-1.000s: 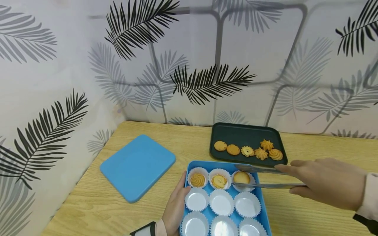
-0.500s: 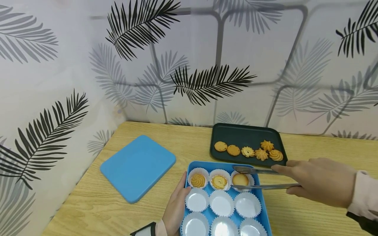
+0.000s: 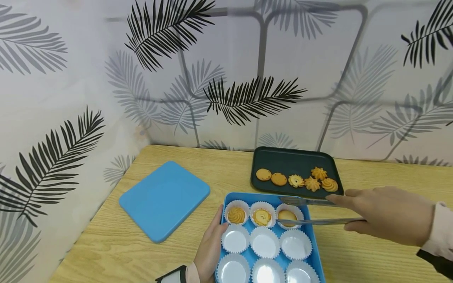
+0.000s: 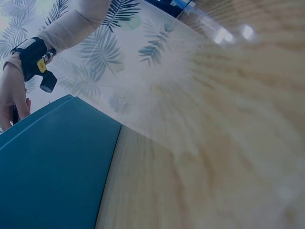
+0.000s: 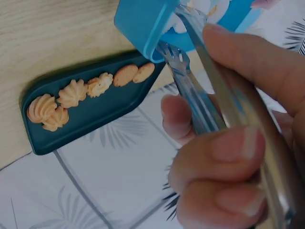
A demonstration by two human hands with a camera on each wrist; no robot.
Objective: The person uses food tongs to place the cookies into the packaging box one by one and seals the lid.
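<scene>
My right hand [image 3: 393, 218] holds metal tongs [image 3: 325, 222], seen up close in the right wrist view with fingers and thumb round the handles. The tong ends stand apart over the back right paper cup of a blue box [image 3: 315, 236]. Inside that cup is a round golden cookie [image 3: 286, 215], partly covered by the nearer tong arm. At the box's left wall my left hand [image 3: 209, 249] grips the rim, thumb over the edge and fingers along the outside. A swirl cookie [image 3: 236, 215] and a flower-shaped cookie [image 3: 262, 217] fill the other two back cups.
Behind the box stands a dark green tray [image 3: 283, 159] with several cookies [image 3: 313, 184] along its front and right. A flat blue lid [image 3: 164, 200] lies on the wooden table [image 3: 106, 251] to the left. White cups [image 3: 265, 243] line the box's nearer rows. A leaf-patterned backdrop rises behind.
The round cookie has settled slightly lower and toward me in its cup between the tong ends. My right hand has shifted a little left; the left hand keeps its place.
</scene>
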